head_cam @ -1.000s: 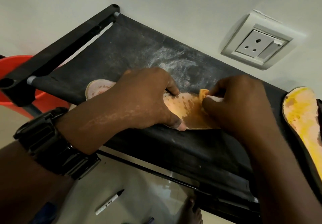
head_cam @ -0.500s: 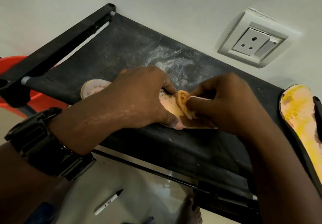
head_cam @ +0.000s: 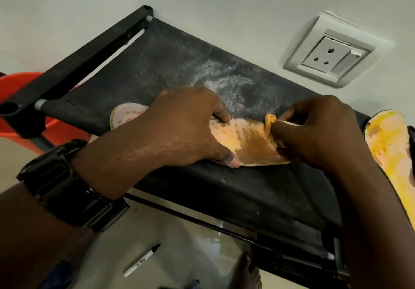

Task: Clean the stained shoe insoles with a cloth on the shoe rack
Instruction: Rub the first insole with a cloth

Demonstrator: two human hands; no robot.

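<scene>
Spanning the view, the black shoe rack (head_cam: pixel 157 68) is carrying both insoles on its dusty fabric shelf. The insole (head_cam: pixel 244 140) under the hands is lying mid-shelf, showing a brown stain beside paler patches, so the wiping seems only partly done. The second insole (head_cam: pixel 388 140), at the right end, is showing yellow blotches and probably awaits cleaning. The left hand (head_cam: pixel 186 127) is clamping the insole, fingers curled over its far edge. The right hand (head_cam: pixel 318 131) is pinching the bunched cloth (head_cam: pixel 270 120) against it.
</scene>
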